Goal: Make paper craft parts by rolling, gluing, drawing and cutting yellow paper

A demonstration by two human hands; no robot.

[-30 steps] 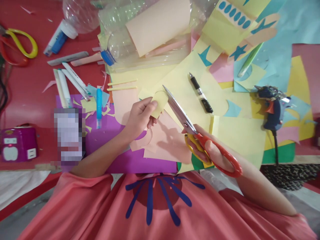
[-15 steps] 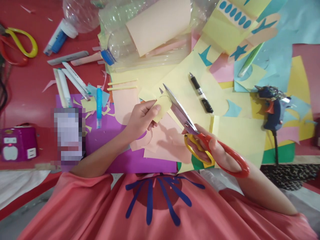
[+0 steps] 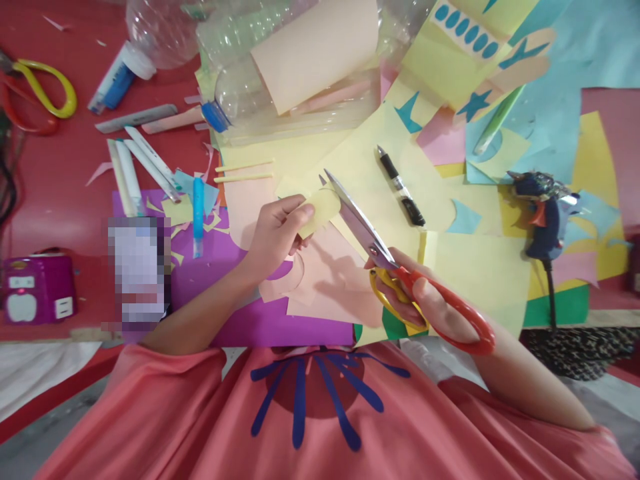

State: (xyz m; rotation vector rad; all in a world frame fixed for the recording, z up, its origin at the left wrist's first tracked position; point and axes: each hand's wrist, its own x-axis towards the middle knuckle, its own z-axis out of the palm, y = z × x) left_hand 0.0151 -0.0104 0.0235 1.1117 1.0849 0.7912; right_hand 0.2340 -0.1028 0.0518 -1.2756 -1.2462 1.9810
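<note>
Pinched between the thumb and fingers of my left hand (image 3: 281, 233) is a small yellow paper piece (image 3: 323, 210) with a rounded edge. My right hand (image 3: 425, 303) grips large scissors (image 3: 367, 230) by their red and yellow handles, the long blades pointing up and left. The blades lie just beside the right edge of the yellow piece, slightly parted at the tips. Beneath both hands are pale pink paper sheets (image 3: 333, 293), one with a round cut-out. A black pen (image 3: 400, 187) rests on yellow paper to the right of the blades.
A hot glue gun (image 3: 546, 213) lies at the right, its cord running down. Clear plastic bottles (image 3: 250, 93) are at the back. On the left are several markers (image 3: 150, 160), a phone (image 3: 140, 273), a purple box-shaped device (image 3: 37, 288) and another pair of scissors (image 3: 47, 87).
My left hand has shifted slightly left with the yellow paper piece, which has turned a little. The scissors in my right hand have hardly moved.
</note>
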